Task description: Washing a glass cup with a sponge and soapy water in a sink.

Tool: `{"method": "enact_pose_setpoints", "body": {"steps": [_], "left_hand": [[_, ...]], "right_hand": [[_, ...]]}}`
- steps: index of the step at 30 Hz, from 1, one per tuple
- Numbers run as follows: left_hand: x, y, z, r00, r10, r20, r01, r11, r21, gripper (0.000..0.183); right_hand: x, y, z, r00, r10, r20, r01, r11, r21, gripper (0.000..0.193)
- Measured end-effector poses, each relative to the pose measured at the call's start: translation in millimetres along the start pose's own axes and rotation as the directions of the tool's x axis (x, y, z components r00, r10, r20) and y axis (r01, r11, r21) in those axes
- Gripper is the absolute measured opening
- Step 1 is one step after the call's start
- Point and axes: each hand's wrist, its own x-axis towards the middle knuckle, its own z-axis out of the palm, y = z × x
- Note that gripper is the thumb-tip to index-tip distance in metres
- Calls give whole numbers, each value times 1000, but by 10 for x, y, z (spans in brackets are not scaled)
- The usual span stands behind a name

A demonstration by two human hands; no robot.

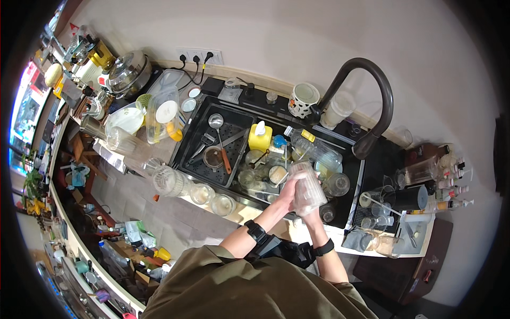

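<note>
A clear ribbed jar [309, 187] is tilted between my hands over the near edge of the sink. My left hand [288, 193] is closed round its left side. At the jar's near end, my right hand [311, 216] grips it, with its fingers partly hidden. Just beyond, the sink basin holds a jumble of clear glasses, a large clear bottle [325, 155], a yellow dispenser bottle [260, 137] and a round glass jar [337, 184]. Over the basin arches a dark faucet [387, 101].
Left of the basin, a black drain tray [197, 169] holds a ladle [216, 122] and a strainer [213, 157]. Several glass jars [202, 193] line the counter's front edge. A patterned canister [304, 100] stands behind the sink; more pitchers and bottles crowd the right end.
</note>
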Motion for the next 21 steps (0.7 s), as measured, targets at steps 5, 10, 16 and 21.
{"method": "enact_pose_setpoints", "body": {"steps": [5,10,16,21], "left_hand": [[123,-16,-70,946,113,-305,-8,946,324,36],[71,19,-197,997,-57,55,59,998,-34,38],[12,74,-84,979,-97,-181,119,986,114,31],[109,11,52,912,-4,-410,80,983,168,22]], "right_hand": [[15,76,70,996,14,93,-20,997,69,52],[77,117,222,699,447,558,-266,-561,784,46],[29,62,101,579,590,563,-343,-450,825,42],[-110,128,48,970,95,225,-92,995,-22,48]]}}
